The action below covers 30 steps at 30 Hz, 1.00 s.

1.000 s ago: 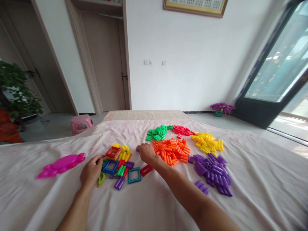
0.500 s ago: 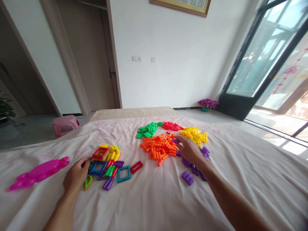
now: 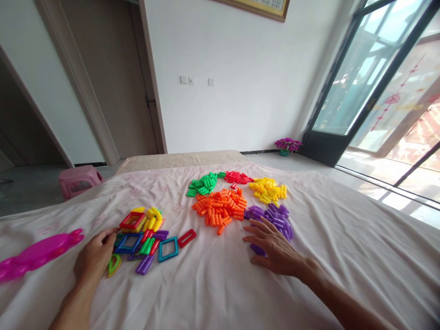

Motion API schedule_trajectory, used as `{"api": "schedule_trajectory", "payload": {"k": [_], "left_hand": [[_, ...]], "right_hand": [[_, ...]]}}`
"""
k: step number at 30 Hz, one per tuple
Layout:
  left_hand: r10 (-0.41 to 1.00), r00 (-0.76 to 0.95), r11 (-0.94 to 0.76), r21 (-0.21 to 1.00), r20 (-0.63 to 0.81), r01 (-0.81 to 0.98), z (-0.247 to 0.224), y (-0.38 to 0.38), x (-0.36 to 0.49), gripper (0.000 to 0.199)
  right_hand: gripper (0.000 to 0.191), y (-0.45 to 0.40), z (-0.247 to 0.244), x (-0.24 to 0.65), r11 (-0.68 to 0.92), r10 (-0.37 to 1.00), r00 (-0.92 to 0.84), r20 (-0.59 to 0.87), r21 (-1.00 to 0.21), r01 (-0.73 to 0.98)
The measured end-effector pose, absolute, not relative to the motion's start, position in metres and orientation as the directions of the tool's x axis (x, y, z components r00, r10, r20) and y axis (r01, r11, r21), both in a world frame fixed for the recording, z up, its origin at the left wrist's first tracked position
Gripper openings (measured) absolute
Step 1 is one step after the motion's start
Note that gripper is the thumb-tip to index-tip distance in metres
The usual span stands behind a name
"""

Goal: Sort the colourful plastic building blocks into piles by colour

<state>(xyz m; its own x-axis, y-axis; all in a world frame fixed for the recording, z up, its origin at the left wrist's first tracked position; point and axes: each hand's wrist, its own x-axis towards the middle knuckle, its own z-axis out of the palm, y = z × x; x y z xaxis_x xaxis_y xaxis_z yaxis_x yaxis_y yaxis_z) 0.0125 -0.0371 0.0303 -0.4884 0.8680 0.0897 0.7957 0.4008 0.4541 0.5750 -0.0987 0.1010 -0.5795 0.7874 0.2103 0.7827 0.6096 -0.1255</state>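
My right hand (image 3: pixel 273 245) is spread flat, palm down, at the near edge of a heap of purple plastic building pieces (image 3: pixel 280 217). One purple piece (image 3: pixel 257 250) shows between its thumb and fingers. My left hand (image 3: pixel 96 254) is at the left edge of a mixed pile, its fingers curled together; what they hold, if anything, is hidden. In that pile lie a blue square frame tile (image 3: pixel 129 243), a red frame tile (image 3: pixel 132 220) and yellow pieces (image 3: pixel 153 220). A teal square frame (image 3: pixel 168 249) and a red rectangular frame (image 3: pixel 187 238) lie to its right.
Orange pieces (image 3: pixel 220 206) are heaped mid-table, with green pieces (image 3: pixel 203 184), red pieces (image 3: pixel 237 177) and yellow pieces (image 3: pixel 268 190) behind. A magenta animal-shaped toy (image 3: pixel 41 252) lies far left on the wrinkled cloth (image 3: pixel 213 284). A pink stool (image 3: pixel 80 181) stands beyond.
My right hand has drawn back from the orange heap towards me and spread its fingers. The purple pieces are now gathered closer together. My left hand stays beside the mixed pile; the view has shifted right.
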Motion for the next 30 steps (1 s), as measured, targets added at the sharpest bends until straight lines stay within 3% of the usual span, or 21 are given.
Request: {"api": "schedule_trajectory", "payload": {"k": [6, 12, 14, 18, 20, 25, 28, 30], "left_hand": [[0.839, -0.545, 0.472, 0.495, 0.003, 0.729, 0.036, -0.036, 0.017, 0.051], [0.826, -0.563, 0.485, 0.488, 0.017, 0.726, 0.040, -0.037, 0.019, 0.051], [0.825, -0.565, 0.483, 0.484, 0.030, 0.730, 0.040, -0.037, 0.019, 0.050], [0.823, -0.567, 0.489, 0.457, 0.040, 0.743, 0.041, -0.037, 0.019, 0.050], [0.821, -0.570, 0.497, 0.446, 0.038, 0.745, 0.041, -0.036, 0.019, 0.051], [0.826, -0.563, 0.496, 0.460, 0.009, 0.736, 0.039, -0.037, 0.019, 0.054], [0.823, -0.567, 0.502, 0.453, 0.010, 0.736, 0.039, -0.037, 0.019, 0.053], [0.821, -0.571, 0.508, 0.442, 0.012, 0.739, 0.039, -0.036, 0.019, 0.053]], "right_hand": [[0.032, -0.081, 0.087, 0.579, 0.555, 0.810, -0.501, 0.305, -0.123, 0.823], [0.036, -0.078, 0.093, 0.578, 0.474, 0.852, -0.399, 0.340, -0.176, 0.863], [0.039, -0.077, 0.094, 0.585, 0.368, 0.875, -0.276, 0.397, -0.176, 0.913], [0.049, -0.062, 0.086, 0.615, -0.055, 0.845, 0.168, 0.508, -0.230, 0.972], [0.051, -0.051, 0.077, 0.631, -0.159, 0.844, 0.270, 0.463, -0.266, 0.951], [0.050, -0.035, 0.065, 0.653, -0.034, 0.931, 0.139, 0.338, -0.299, 0.954], [0.056, -0.021, 0.078, 0.663, -0.192, 0.902, 0.315, 0.295, -0.381, 0.904], [0.060, -0.006, 0.091, 0.673, -0.311, 0.869, 0.420, 0.262, -0.372, 0.875]]}}
